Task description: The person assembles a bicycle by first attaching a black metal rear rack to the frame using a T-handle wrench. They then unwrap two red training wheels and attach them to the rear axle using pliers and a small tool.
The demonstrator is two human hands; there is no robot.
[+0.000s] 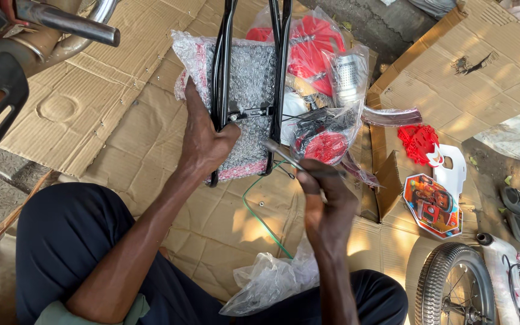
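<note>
Both bare forearms reach forward from the lap, elbows bent and spread, wrists converging ahead. The left hand point(203, 144) lies knuckles up, wrist straight, its fingers point(227, 133) curled shut around a thin black bar, thumb tucked on the far side. The right hand point(326, 201) sits just right of those fingers and nearer the body, back of the hand upward, fingers bunched and pinched closed on a slim metal tool that slants toward the left fingers.
</note>
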